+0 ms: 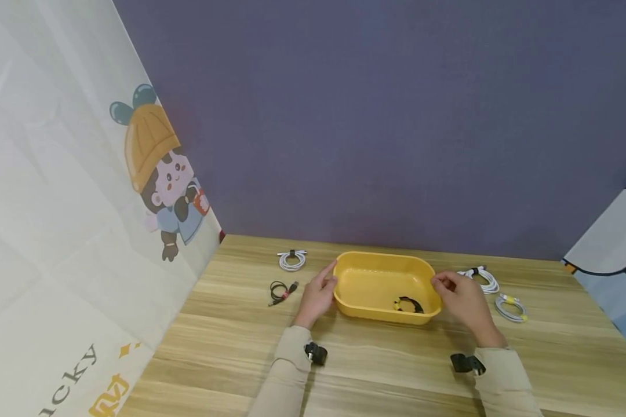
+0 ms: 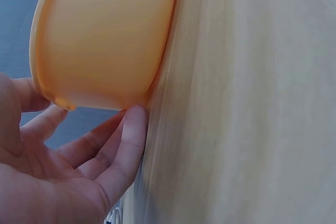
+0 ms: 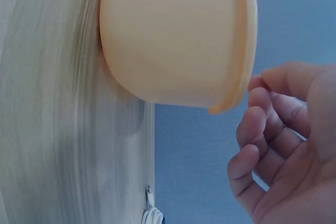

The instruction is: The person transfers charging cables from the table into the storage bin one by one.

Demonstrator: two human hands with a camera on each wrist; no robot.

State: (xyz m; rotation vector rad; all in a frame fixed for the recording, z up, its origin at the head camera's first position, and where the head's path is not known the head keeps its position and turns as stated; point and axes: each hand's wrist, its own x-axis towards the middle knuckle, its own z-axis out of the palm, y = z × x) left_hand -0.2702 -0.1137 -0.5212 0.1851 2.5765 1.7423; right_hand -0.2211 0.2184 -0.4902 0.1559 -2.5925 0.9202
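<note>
A yellow plastic basin (image 1: 386, 315) rests on the wooden table, and a small black-and-yellow coiled cable (image 1: 412, 304) lies inside it near the front right. The left hand (image 1: 318, 295) holds the basin's left end; in the left wrist view its thumb is at the rim and its other fingers (image 2: 128, 145) reach against the outer side. At the right end, the right hand (image 1: 464, 298) has thumb and index finger together at the rim. Its remaining fingers (image 3: 244, 171) are bent and apart from the basin.
Left of the basin lie a white coiled cable (image 1: 292, 262) and a black cable with a red tie (image 1: 281, 294). Right of it are another white cable (image 1: 485, 282) and a grey cable with yellow ties (image 1: 511, 308). A dark blue panel (image 1: 375, 127) stands behind the table.
</note>
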